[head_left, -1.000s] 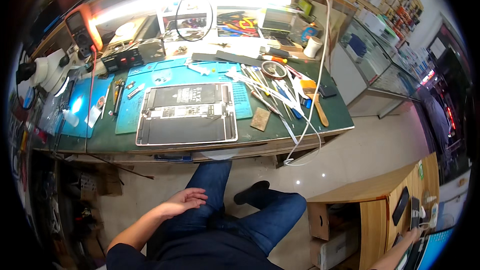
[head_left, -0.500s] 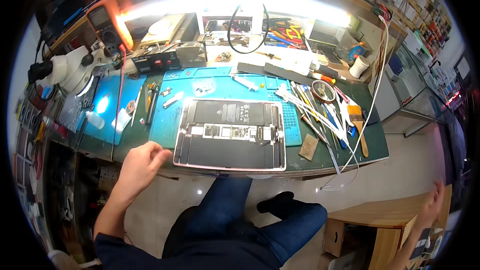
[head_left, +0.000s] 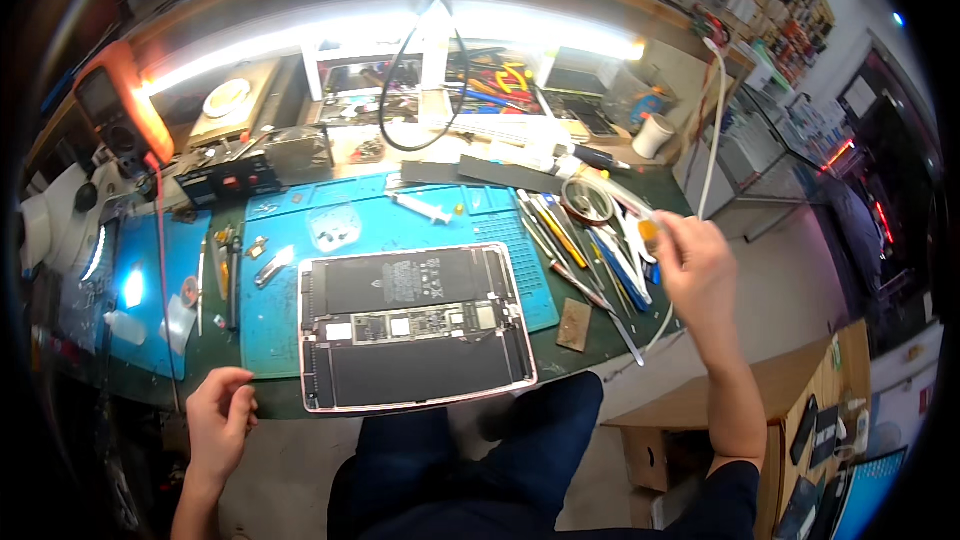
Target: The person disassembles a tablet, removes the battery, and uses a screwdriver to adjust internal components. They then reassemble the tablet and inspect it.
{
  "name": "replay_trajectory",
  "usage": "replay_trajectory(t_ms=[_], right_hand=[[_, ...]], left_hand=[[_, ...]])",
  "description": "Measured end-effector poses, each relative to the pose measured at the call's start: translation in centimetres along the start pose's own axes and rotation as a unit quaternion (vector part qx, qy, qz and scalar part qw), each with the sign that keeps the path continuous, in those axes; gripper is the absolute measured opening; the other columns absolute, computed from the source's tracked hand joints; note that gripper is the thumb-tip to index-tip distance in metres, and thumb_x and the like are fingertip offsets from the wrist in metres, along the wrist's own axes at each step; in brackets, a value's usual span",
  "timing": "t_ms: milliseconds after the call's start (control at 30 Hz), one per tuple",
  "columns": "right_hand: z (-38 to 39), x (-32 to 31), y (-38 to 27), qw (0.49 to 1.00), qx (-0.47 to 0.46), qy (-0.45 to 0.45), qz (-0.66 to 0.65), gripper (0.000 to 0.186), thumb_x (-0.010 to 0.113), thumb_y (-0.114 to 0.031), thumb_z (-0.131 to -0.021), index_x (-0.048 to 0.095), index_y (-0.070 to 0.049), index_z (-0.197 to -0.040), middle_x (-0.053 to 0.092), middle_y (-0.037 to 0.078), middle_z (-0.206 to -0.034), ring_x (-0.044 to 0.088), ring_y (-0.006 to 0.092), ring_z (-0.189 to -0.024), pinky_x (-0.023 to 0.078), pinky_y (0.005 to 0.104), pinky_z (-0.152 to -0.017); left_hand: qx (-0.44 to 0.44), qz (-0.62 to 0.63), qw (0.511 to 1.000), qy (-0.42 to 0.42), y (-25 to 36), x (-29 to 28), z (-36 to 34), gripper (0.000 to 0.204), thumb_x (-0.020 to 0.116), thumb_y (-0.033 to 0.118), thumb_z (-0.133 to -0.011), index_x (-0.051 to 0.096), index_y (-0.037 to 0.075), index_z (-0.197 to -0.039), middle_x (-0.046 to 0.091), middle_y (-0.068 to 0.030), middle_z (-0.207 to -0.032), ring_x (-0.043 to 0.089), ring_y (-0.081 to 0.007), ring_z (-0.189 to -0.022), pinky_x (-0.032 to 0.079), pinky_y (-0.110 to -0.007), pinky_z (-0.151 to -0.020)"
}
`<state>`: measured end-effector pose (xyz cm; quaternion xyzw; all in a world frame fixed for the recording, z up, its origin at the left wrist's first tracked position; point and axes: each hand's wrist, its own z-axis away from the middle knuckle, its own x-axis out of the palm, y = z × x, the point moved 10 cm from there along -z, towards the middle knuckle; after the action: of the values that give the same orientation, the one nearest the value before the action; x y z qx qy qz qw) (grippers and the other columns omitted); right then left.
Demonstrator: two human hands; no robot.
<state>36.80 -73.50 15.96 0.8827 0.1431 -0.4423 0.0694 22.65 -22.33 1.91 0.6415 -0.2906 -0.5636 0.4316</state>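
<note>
An opened tablet (head_left: 412, 325) with black battery cells and a circuit board lies face up on a blue work mat (head_left: 370, 230). My left hand (head_left: 218, 423) rests at the front edge of the green bench, left of the tablet, fingers loosely curled and holding nothing. My right hand (head_left: 692, 262) hovers over the pile of hand tools (head_left: 590, 240) at the right of the mat, fingers pinched around a small yellow-tipped tool (head_left: 650, 231). Beside that hand runs a white cable (head_left: 712, 130).
A microscope (head_left: 50, 230) stands at the far left, an orange multimeter (head_left: 118, 110) behind it. A roll of tape (head_left: 587, 202) and a syringe (head_left: 420, 206) lie near the mat. A wooden cabinet (head_left: 790, 410) stands at the lower right. My legs are under the bench.
My view has moved closer to the bench. My left hand dropped from near the tablet's corner to the bench edge. My right hand rose from the lower right to the tool pile.
</note>
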Motion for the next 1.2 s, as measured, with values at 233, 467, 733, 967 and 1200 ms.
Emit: replay_trajectory(t_ms=[233,467,733,967,1200], right_hand=[[14.9,-15.5,15.4,0.959,0.233,0.143,-0.079,0.022,0.064,-0.009,-0.103,0.068,-0.003,-0.124,0.069,0.008,-0.1,0.064,0.0146,-0.088,0.051,0.0265,-0.08],[24.4,-38.0,21.6,0.835,0.34,0.318,0.294,0.033,0.058,-0.031,-0.109,0.067,-0.003,-0.125,0.074,0.007,-0.102,0.07,0.0145,-0.093,0.054,0.0303,-0.083],[27.4,-28.2,37.9,0.912,0.344,0.214,-0.063,0.024,0.063,-0.028,-0.106,0.065,-0.004,-0.105,0.066,0.004,-0.082,0.061,0.0119,-0.069,0.049,0.0279,-0.063],[38.9,7.7,39.0,0.717,0.629,0.114,-0.28,0.022,0.065,-0.022,-0.103,0.063,-0.001,-0.096,0.065,0.009,-0.076,0.062,0.0178,-0.062,0.053,0.0313,-0.054],[39.9,16.6,26.0,0.45,0.75,0.13,-0.467,0.02,0.064,-0.015,-0.104,0.061,-0.001,-0.117,0.066,0.009,-0.106,0.064,0.0183,-0.078,0.054,0.031,-0.064]], left_hand=[[0.214,-0.061,0.974,0.038,0.9,-0.8,2.7,0.029,0.057,-0.004,-0.102,0.061,0.001,-0.13,0.06,-0.006,-0.082,0.056,-0.0088,-0.064,0.045,-0.022,-0.055],[0.36,-0.061,0.931,0.011,4.2,0.4,2.1,0.029,0.058,-0.002,-0.102,0.058,-0.003,-0.132,0.061,-0.0091,-0.084,0.056,-0.0132,-0.066,0.048,-0.025,-0.06],[0.47,-0.127,0.873,-0.025,8.0,3.9,6.3,0.022,0.064,0.008,-0.101,0.068,0.0,-0.121,0.07,-0.0081,-0.077,0.065,-0.0204,-0.061,0.051,-0.032,-0.057],[0.438,-0.236,0.866,-0.054,5.5,1.1,10.0,0.04,0.054,0.034,-0.107,0.066,0.002,-0.128,0.075,-0.0069,-0.087,0.068,-0.0222,-0.063,0.053,-0.033,-0.059],[0.368,-0.218,0.904,0.013,5.4,-0.9,8.6,0.049,0.068,0.013,-0.098,0.053,0.001,-0.144,0.075,-0.0113,-0.107,0.068,-0.0229,-0.069,0.056,-0.034,-0.063]])
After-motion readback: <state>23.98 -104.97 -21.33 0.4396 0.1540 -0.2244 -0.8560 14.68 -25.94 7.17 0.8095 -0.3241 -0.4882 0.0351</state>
